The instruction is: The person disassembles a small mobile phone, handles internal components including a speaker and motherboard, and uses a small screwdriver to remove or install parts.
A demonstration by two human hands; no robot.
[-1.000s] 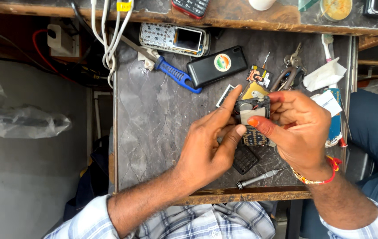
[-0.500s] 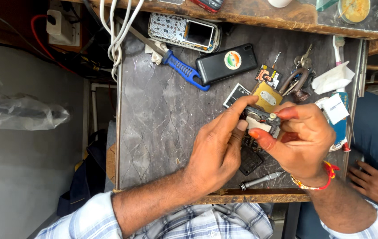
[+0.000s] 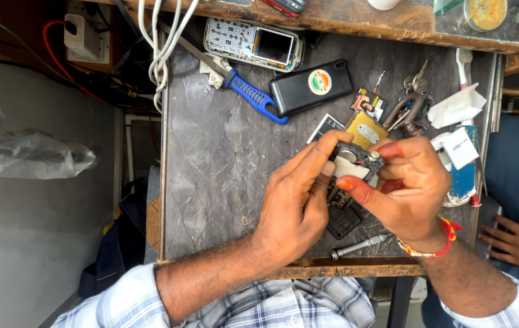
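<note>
Above grey patterned worktop [image 3: 223,182], centre-right — small dark phone part with pale backing [image 3: 356,159] pinched between both hands. Right hand [image 3: 411,188] grips it, fingers closed; left hand [image 3: 296,206] presses forefinger on top edge. Step: seating or prying. Next needs steady, fine pressure.

A dark patterned desk [image 3: 211,182] with a wooden front edge fills the middle; at nine o'clock lies grey floor [image 3: 29,255], and a wooden shelf [image 3: 344,21] spans twelve o'clock.

Small phone part [image 3: 356,159] — mostly hidden between left hand [image 3: 296,206] and right hand [image 3: 408,185].
</note>
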